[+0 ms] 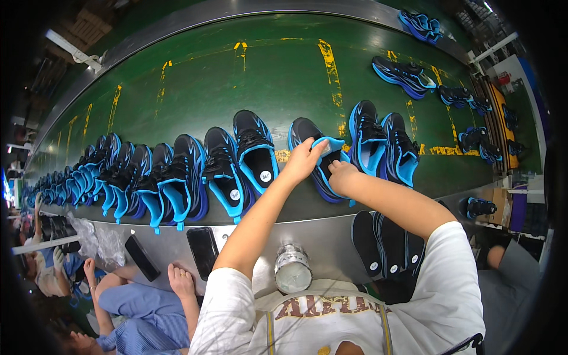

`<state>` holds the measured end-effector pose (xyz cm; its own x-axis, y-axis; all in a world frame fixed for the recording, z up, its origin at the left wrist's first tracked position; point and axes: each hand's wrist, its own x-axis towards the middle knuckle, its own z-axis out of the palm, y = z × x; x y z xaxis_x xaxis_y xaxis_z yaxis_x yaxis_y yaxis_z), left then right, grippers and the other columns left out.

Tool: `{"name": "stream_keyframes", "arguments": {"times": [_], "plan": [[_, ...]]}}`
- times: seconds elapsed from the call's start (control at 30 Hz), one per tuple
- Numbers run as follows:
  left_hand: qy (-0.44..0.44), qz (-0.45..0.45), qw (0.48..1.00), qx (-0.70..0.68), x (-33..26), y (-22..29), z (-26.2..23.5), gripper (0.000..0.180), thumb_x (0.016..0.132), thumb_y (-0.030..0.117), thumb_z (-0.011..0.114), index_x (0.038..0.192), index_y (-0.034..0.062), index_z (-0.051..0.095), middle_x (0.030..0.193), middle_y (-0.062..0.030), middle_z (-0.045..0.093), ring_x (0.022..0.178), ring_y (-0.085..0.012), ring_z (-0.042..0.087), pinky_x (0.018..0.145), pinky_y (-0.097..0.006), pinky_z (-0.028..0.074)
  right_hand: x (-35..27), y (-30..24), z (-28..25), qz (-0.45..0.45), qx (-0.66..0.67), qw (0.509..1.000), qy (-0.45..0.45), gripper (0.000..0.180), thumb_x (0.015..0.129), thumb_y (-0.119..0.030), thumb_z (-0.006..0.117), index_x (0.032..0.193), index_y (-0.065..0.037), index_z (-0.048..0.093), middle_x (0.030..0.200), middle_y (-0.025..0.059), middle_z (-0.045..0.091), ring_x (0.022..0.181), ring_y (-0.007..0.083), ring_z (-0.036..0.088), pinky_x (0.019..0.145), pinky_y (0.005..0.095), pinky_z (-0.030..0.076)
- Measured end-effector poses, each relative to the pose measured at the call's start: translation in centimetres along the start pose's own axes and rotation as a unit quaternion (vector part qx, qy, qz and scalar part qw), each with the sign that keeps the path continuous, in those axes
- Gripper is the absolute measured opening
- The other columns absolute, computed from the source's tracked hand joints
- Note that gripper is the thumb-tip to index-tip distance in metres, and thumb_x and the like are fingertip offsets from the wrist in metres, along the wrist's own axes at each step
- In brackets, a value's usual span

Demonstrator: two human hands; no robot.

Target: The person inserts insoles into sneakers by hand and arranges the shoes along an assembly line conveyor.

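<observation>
A black sneaker (pixel 304 129) with bright blue trim and sole stands on the green belt (pixel 284 77), its toe pointing away from me. My left hand (pixel 303 161) is closed on the sneaker's tongue, holding it up and back. Into the shoe opening reaches my right hand (pixel 344 178), its fingers bent together; their tips, and whatever they grip, are hidden inside. Just left stand two matching sneakers, one with a black insole (pixel 258 165) bearing a round white sticker. To the right, another pair of sneakers (pixel 368 131) stands close by.
Several loose black insoles (pixel 367 242) lie on the metal ledge to my right. A clear jar (pixel 293 269), two phones (pixel 203 251) and plastic wrap (pixel 97 239) are along the near edge. A long row of sneakers (pixel 109 160) runs left, where a co-worker's hand (pixel 181 282) rests.
</observation>
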<state>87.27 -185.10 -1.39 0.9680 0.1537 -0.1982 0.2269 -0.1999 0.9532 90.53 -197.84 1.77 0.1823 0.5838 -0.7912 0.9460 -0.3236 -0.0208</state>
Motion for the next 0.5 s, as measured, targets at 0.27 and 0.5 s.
{"name": "stream_keyframes", "arguments": {"times": [0.27,0.5], "plan": [[0.156,0.098,0.982,-0.040,-1.0,0.3,2.5,0.035,0.077,0.028,0.056,0.089,-0.0048,0.052,0.074,-0.0201,0.057,0.067,-0.0299,0.058,0.057,-0.033,0.043,4.7,0.4,4.5,0.012,0.219,0.912,0.347,0.041,0.072,-0.007,0.044,0.111,0.005,0.043,0.118,0.0230,0.036,0.108,0.0343,0.036,0.094,0.0387,0.027],[0.140,0.262,0.940,0.165,-1.2,-1.0,3.7,0.036,0.073,0.019,0.060,0.097,-0.0050,0.048,0.068,-0.0185,0.055,0.062,-0.0328,0.055,0.056,-0.036,0.044,10.3,1.2,6.2,0.018,0.250,0.937,0.245,0.044,0.076,-0.011,0.042,0.118,0.003,0.036,0.121,0.0242,0.035,0.114,0.0357,0.032,0.096,0.0389,0.024]]}}
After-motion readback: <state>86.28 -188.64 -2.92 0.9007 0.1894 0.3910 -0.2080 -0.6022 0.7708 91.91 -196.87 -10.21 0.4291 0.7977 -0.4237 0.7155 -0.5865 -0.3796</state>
